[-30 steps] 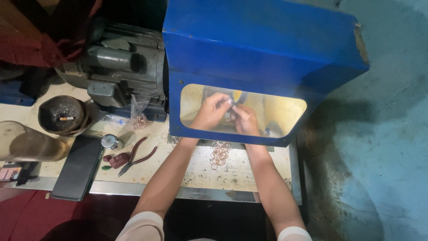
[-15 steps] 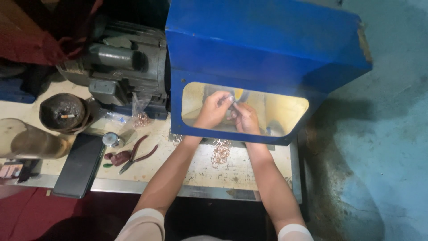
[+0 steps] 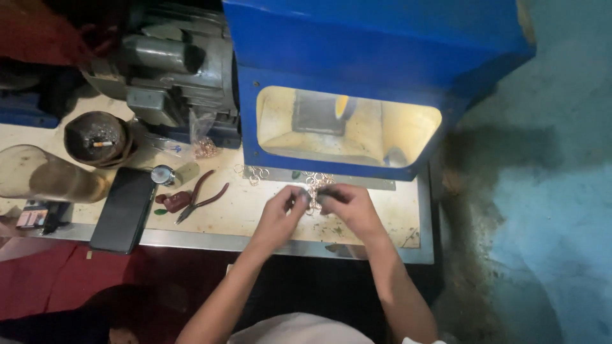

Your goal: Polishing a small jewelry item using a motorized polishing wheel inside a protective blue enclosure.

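Pinching small ring (image 3: 310, 199) between my left hand (image 3: 280, 213) and right hand (image 3: 347, 205) near bench front edge — ring pile (image 3: 317, 183) lying unworked beside blue hood (image 3: 357, 76).

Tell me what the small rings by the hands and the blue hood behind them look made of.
Rings: likely copper or brass wire, judging by their thin loops and pinkish-orange metallic glint. Blue hood: probably painted sheet metal, with flat folded panels, glossy blue outside and a yellowish, worn inside. Both hands pinch something too small to identify.

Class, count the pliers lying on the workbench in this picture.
1: red-handled pliers lie on the workbench, left of the left hand, beside the dark phone. Others may be hidden.
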